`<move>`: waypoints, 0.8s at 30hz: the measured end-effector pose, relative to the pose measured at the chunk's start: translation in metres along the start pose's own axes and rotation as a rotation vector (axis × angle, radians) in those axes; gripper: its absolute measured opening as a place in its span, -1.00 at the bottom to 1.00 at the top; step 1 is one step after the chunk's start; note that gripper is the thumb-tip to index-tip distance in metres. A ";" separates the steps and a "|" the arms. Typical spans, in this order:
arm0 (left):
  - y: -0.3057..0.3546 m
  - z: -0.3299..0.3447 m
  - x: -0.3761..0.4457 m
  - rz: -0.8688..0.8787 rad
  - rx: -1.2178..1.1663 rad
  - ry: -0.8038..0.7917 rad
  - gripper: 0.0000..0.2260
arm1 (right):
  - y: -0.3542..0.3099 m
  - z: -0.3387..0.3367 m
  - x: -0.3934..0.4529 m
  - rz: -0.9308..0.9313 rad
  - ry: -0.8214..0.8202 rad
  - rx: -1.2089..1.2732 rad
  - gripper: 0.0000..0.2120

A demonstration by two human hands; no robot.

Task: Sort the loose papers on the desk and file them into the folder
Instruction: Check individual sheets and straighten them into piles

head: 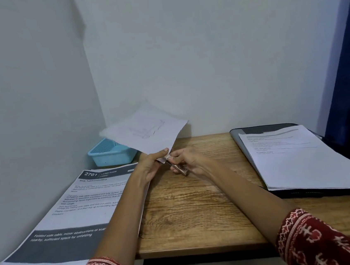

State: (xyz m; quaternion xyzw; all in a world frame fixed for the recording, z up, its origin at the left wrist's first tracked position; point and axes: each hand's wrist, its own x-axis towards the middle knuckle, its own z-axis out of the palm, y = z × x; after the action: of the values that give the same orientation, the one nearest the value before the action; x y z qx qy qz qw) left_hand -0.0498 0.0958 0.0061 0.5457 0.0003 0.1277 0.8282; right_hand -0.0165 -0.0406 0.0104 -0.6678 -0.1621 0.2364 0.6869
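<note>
White paper sheets (148, 131), light and floppy, are lifted over the wooden desk (199, 205), fanning toward the wall. The left hand (149, 167) pinches their near corner, probably the best hold; the right hand (185, 159) grips a small metal stapler-like tool (179, 169) there. The folder (256, 131) lies open at right.
</note>
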 end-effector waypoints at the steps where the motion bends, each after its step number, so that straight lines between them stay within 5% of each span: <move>1: 0.000 0.000 0.001 0.003 -0.006 0.013 -0.64 | 0.000 0.000 0.000 -0.004 0.003 -0.006 -0.90; 10: -0.006 0.002 0.005 0.014 0.044 0.114 -0.84 | 0.001 0.004 0.001 -0.012 0.040 -0.079 -0.95; 13: -0.006 -0.002 0.009 -0.023 -0.030 0.187 -0.68 | -0.005 -0.003 -0.004 -0.096 0.036 -0.391 -0.92; 18: -0.004 -0.005 0.005 -0.037 -0.022 0.249 -0.62 | 0.003 -0.031 -0.005 -0.170 0.472 -1.192 -0.88; 24: 0.002 0.003 -0.011 -0.057 0.002 0.140 -0.69 | 0.004 -0.039 -0.013 -0.207 0.650 -1.150 -0.86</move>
State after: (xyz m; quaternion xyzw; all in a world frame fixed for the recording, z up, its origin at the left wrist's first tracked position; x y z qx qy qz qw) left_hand -0.0608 0.0917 0.0072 0.5363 0.0737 0.1420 0.8287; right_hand -0.0065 -0.0805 0.0050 -0.9459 -0.1103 -0.1678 0.2547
